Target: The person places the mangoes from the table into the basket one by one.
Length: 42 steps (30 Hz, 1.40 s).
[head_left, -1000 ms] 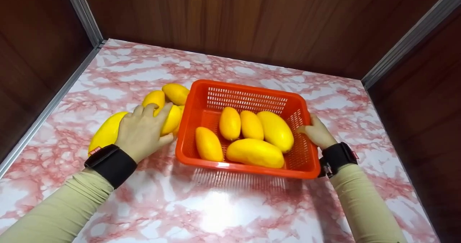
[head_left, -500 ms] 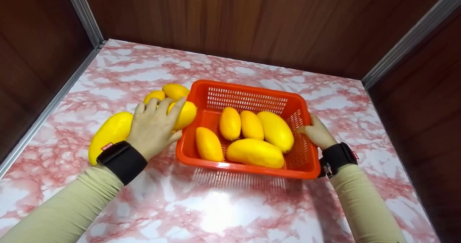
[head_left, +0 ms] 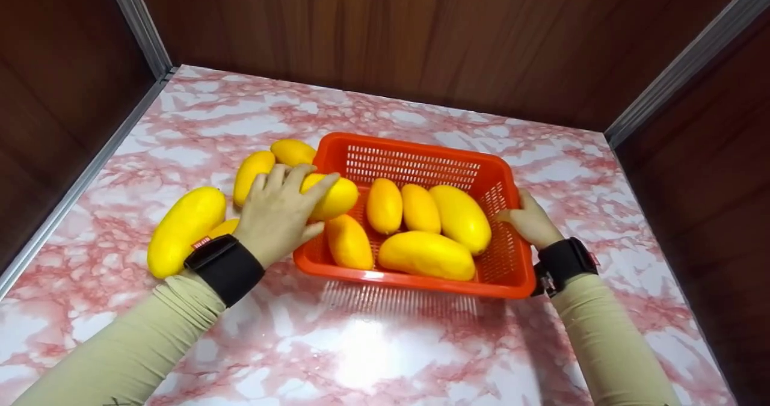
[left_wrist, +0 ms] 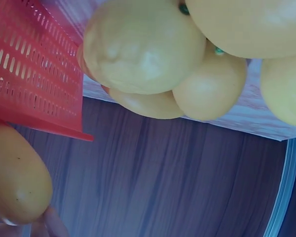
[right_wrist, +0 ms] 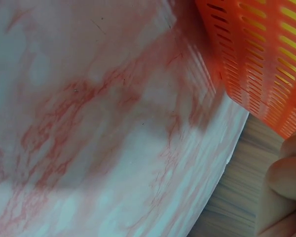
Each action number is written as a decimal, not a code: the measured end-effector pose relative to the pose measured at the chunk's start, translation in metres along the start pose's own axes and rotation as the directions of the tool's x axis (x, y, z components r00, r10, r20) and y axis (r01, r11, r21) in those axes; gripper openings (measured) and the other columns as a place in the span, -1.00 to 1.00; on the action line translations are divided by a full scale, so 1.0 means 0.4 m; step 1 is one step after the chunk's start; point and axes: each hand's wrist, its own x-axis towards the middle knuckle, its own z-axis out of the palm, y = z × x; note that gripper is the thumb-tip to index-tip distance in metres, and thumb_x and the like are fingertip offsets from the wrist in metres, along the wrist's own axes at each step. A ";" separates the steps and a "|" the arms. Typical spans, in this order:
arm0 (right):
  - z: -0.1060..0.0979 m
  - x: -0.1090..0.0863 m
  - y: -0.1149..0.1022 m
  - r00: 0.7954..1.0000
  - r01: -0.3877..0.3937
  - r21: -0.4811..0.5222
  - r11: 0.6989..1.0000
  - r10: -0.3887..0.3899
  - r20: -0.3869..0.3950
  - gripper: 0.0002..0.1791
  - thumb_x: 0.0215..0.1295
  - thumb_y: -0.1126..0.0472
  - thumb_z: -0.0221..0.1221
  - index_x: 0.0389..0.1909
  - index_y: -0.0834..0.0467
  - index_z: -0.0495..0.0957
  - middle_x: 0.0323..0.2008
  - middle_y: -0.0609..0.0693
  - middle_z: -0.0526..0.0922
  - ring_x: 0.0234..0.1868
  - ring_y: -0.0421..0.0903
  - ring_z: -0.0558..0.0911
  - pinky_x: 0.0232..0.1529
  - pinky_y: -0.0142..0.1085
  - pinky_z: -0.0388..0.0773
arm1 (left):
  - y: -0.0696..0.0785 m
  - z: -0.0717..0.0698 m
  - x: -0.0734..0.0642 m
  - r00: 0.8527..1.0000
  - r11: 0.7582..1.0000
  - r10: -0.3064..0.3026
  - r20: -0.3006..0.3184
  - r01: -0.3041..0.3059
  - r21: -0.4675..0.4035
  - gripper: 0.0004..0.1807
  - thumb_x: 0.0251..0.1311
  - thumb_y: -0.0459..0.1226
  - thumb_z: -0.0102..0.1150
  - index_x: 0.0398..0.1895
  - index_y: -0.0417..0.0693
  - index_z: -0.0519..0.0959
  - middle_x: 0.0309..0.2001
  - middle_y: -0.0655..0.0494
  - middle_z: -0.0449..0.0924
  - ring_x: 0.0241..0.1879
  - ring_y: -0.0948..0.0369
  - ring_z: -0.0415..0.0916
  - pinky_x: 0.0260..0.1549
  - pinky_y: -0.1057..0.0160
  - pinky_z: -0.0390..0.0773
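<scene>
My left hand (head_left: 280, 210) grips a yellow mango (head_left: 337, 196) above the left rim of a red-orange plastic basket (head_left: 385, 278). In the left wrist view that mango (left_wrist: 17, 173) shows beside the basket's slotted wall (left_wrist: 34, 89), with fingertips at its lower end. Across the basket, my right hand (head_left: 532, 219) holds the right rim, thumb over the edge. The right wrist view shows curled fingers (right_wrist: 288, 187) at the rim. Several mangoes (head_left: 427, 255) lie inside the basket, including one (head_left: 349, 242) just below the held mango.
Left of the basket, on the pink-and-white marbled table (head_left: 373, 352), lie a large mango (head_left: 186, 231), a partly hidden one (head_left: 225, 228) by the wristband, and two more (head_left: 254, 174) farther back. Dark wood-grain panels (head_left: 385, 39) enclose the table's back and sides.
My left hand has carried the mango rightward from the pile, over the basket's left rim. Mangoes behind the hand have come into sight. The right hand and basket have stayed in place.
</scene>
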 end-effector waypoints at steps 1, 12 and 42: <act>0.000 0.000 0.001 1.000 0.003 0.002 1.000 -0.003 0.002 -0.46 0.16 0.45 0.04 0.21 0.44 0.24 -0.01 0.45 0.48 -0.26 0.16 0.65 -0.28 -0.09 0.63 | 0.003 0.001 0.001 1.000 1.000 0.006 0.010 -0.006 -0.011 -0.18 -0.09 0.03 0.47 0.32 0.17 0.39 0.09 -0.15 0.43 -0.06 -0.16 0.36 -0.30 -0.02 0.39; 0.003 -0.004 -0.004 0.999 -0.019 -0.038 0.999 0.017 -0.042 -0.41 0.13 0.42 0.08 0.22 0.43 0.20 0.00 0.41 0.48 -0.27 0.08 0.65 -0.29 -0.15 0.63 | 0.034 0.020 0.005 0.991 0.984 0.128 0.027 -0.123 -0.128 -0.15 -0.10 -0.03 0.49 0.30 -0.04 0.37 0.08 -0.08 0.47 -0.04 -0.09 0.36 -0.07 -0.05 0.40; 0.005 -0.006 -0.007 0.998 -0.046 -0.031 0.998 0.045 -0.041 -0.36 0.15 0.40 0.07 0.26 0.42 0.11 0.06 0.41 0.45 -0.19 0.14 0.64 -0.24 -0.15 0.62 | 0.081 0.068 0.020 0.973 0.943 0.221 0.061 -0.197 -0.269 -0.30 -0.01 0.03 0.41 0.16 -0.17 0.50 0.01 -0.12 0.42 -0.11 -0.02 0.35 -0.22 0.12 0.54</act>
